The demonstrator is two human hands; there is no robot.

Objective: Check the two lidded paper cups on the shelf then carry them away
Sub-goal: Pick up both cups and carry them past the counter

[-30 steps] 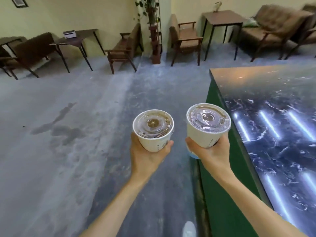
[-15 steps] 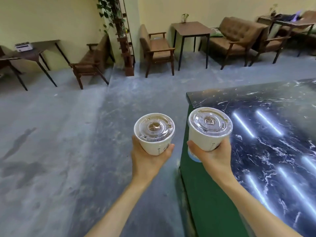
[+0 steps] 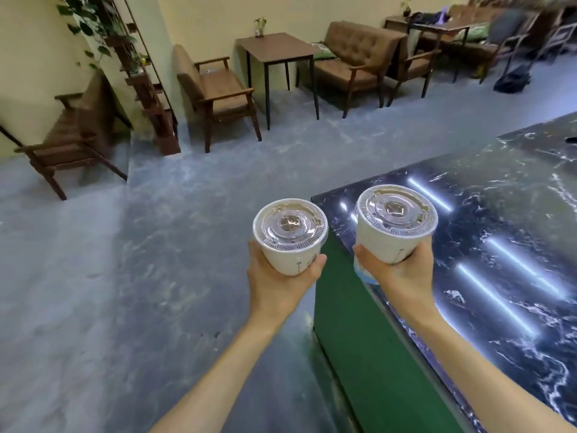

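Holding: left hand (image 3: 281, 285) grips left cup (image 3: 290, 237) | right hand (image 3: 402, 276) grips right cup (image 3: 395, 225) | counter (image 3: 499, 245) nearer than before

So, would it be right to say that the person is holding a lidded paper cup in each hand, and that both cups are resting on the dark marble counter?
Not quite: the head view shows the left cup in the left hand and the right cup in the right hand, but neither rests on the marble counter; both are held up in the air.
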